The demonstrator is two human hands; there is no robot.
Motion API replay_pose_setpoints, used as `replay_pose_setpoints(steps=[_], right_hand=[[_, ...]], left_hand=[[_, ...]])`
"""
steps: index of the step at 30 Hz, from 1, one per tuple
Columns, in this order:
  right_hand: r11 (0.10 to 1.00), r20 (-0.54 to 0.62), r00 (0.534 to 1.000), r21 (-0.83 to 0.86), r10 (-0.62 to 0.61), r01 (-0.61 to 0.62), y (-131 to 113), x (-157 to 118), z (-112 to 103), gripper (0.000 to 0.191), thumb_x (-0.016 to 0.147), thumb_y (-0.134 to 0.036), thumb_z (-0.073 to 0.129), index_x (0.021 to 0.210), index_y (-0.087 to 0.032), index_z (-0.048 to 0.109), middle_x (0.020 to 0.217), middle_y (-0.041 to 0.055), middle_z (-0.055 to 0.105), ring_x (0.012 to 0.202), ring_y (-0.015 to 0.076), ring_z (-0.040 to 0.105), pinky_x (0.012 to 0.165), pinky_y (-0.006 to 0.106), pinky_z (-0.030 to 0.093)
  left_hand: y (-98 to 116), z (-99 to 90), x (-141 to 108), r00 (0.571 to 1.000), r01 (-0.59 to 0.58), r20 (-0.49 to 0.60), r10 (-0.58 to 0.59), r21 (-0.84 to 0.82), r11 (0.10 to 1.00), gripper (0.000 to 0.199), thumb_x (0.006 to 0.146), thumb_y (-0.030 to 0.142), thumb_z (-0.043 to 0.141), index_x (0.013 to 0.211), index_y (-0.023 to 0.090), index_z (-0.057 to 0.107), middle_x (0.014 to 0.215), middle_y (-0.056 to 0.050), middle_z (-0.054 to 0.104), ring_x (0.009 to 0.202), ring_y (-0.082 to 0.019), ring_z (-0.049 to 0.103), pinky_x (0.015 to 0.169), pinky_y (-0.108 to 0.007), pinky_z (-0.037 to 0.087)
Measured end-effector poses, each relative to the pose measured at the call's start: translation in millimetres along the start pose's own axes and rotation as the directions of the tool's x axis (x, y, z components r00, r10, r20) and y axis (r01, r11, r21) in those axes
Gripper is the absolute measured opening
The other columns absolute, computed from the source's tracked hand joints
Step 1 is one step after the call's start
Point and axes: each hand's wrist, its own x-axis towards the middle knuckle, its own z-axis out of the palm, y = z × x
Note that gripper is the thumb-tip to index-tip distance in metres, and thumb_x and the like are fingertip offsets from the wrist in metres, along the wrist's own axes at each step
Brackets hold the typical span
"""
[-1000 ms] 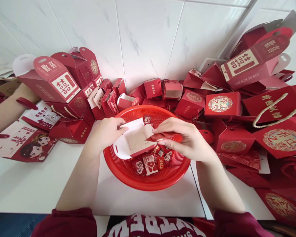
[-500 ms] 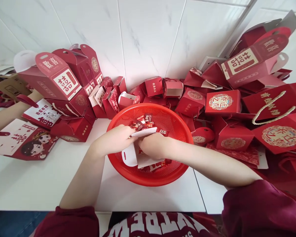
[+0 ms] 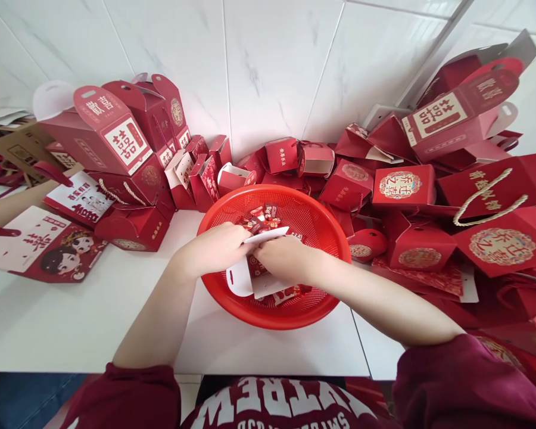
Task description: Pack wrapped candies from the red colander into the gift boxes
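Note:
A red plastic basket [image 3: 274,322] stands in front of me with several wrapped candies [image 3: 263,218] in it. In the basket an open paper candy box [image 3: 239,280] shows its white inner flaps and red inside. My left hand [image 3: 227,243] grips the box's raised far flap, with the fingertips partly behind it. Bent down into the box's opening, my right hand [image 3: 286,257] has its fingers hidden by the box and the hand itself. Whether it holds something cannot be made out.
Red gift boxes are stacked at left [image 3: 116,131] and heaped at right [image 3: 402,185], close around the basket. Another person's forearm [image 3: 13,204] reaches in at far left near a printed gift bag [image 3: 40,244]. A white tiled wall [image 3: 268,71] rises behind the white table [image 3: 134,304].
The view has shifted slightly. My right hand has drawn back a little, so more of the box's red inside shows. My left hand keeps its hold on the flap.

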Motion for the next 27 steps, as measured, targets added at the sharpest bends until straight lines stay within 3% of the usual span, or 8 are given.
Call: replay_pose_setpoints(steps=[5, 10, 14, 18, 20, 22, 24, 27], right_hand=[[1.0, 0.168, 0.986, 0.024, 0.002, -0.006, -10, 1, -8, 0.027, 0.086, -0.008, 0.061, 0.11, -0.017, 0.071, 0.115, 0.0128, 0.071, 0.104, 0.0313, 0.066, 0.079, 0.038, 0.054], [0.998, 0.152, 0.988, 0.067, -0.014, 0.003, 4, -4, -9, 0.017, 0.087, -0.011, 0.06, 0.093, -0.02, 0.073, 0.095, 0.0084, 0.073, 0.09, 0.0286, 0.067, 0.07, 0.037, 0.052], [0.853, -0.262, 0.939, 0.414, -0.222, 0.317, 29, -49, -19, 0.029, 0.098, -0.011, 0.043, 0.108, -0.022, 0.068, 0.107, 0.003, 0.071, 0.093, 0.0177, 0.066, 0.082, 0.031, 0.05], [0.806, -0.512, 0.852, 0.549, 0.113, 0.222, 46, -75, 6, 0.019, 0.101, -0.021, 0.045, 0.11, -0.019, 0.061, 0.108, 0.0059, 0.068, 0.099, 0.0181, 0.064, 0.088, 0.031, 0.05], [0.841, -0.457, 0.864, 0.535, 0.21, 0.079, 46, -71, 29, 0.019, 0.097, -0.016, 0.049, 0.113, -0.018, 0.059, 0.114, 0.0094, 0.065, 0.102, 0.0213, 0.063, 0.09, 0.036, 0.049], [0.883, -0.321, 0.933, 0.469, 0.162, 0.008, 44, -61, 49, 0.03, 0.09, -0.007, 0.049, 0.117, -0.016, 0.059, 0.119, 0.0123, 0.064, 0.104, 0.0241, 0.064, 0.088, 0.037, 0.05], [0.917, -0.154, 0.988, 0.397, 0.02, 0.043, 41, -50, 63, 0.045, 0.082, 0.0, 0.049, 0.122, -0.018, 0.061, 0.122, 0.0125, 0.065, 0.106, 0.0254, 0.065, 0.083, 0.034, 0.051], [0.935, 0.008, 0.99, 0.329, -0.139, 0.128, 36, -39, 71, 0.065, 0.075, 0.003, 0.05, 0.133, -0.023, 0.059, 0.123, 0.0102, 0.067, 0.104, 0.0265, 0.067, 0.076, 0.032, 0.051]], left_hand=[[1, 1.1, 1, 1.0, -0.002, 0.022, 0.001, 0.042, 0.999, 0.034, 0.095, 0.034, 0.038, 0.063, 0.02, 0.041, 0.062, -0.003, 0.054, 0.055, -0.017, 0.05, 0.053, -0.031, 0.029], [2, -3.3, 0, 0.996, -0.012, -0.091, 0.021, 0.099, 0.995, 0.038, 0.097, 0.037, 0.035, 0.068, 0.019, 0.053, 0.062, -0.003, 0.056, 0.055, -0.016, 0.049, 0.055, -0.031, 0.028], [-6, -17.4, -7, 0.949, 0.118, -0.301, -0.097, 0.055, 0.991, 0.037, 0.094, 0.04, 0.043, 0.066, 0.019, 0.055, 0.054, 0.0, 0.049, 0.05, -0.014, 0.044, 0.054, -0.03, 0.025], [-14, -29.0, -15, 0.796, 0.252, -0.578, -0.179, 0.049, 0.966, 0.032, 0.088, 0.041, 0.051, 0.066, 0.019, 0.058, 0.051, 0.001, 0.044, 0.051, -0.015, 0.044, 0.055, -0.03, 0.026], [-16, -30.4, -17, 0.713, 0.291, -0.678, -0.176, 0.058, 0.955, 0.031, 0.088, 0.042, 0.052, 0.069, 0.019, 0.061, 0.051, 0.001, 0.045, 0.052, -0.016, 0.045, 0.055, -0.03, 0.027], [-15, -29.2, -17, 0.666, 0.303, -0.733, -0.138, 0.097, 0.948, 0.033, 0.089, 0.043, 0.052, 0.07, 0.019, 0.061, 0.052, 0.001, 0.047, 0.052, -0.016, 0.046, 0.056, -0.03, 0.028], [-13, -26.4, -16, 0.661, 0.287, -0.748, -0.06, 0.178, 0.941, 0.033, 0.092, 0.043, 0.05, 0.071, 0.019, 0.06, 0.054, 0.0, 0.05, 0.053, -0.016, 0.047, 0.056, -0.03, 0.028], [-9, -21.6, -15, 0.67, 0.261, -0.741, 0.053, 0.302, 0.917, 0.03, 0.094, 0.039, 0.049, 0.076, 0.019, 0.061, 0.061, -0.002, 0.057, 0.057, -0.017, 0.051, 0.055, -0.03, 0.027]])
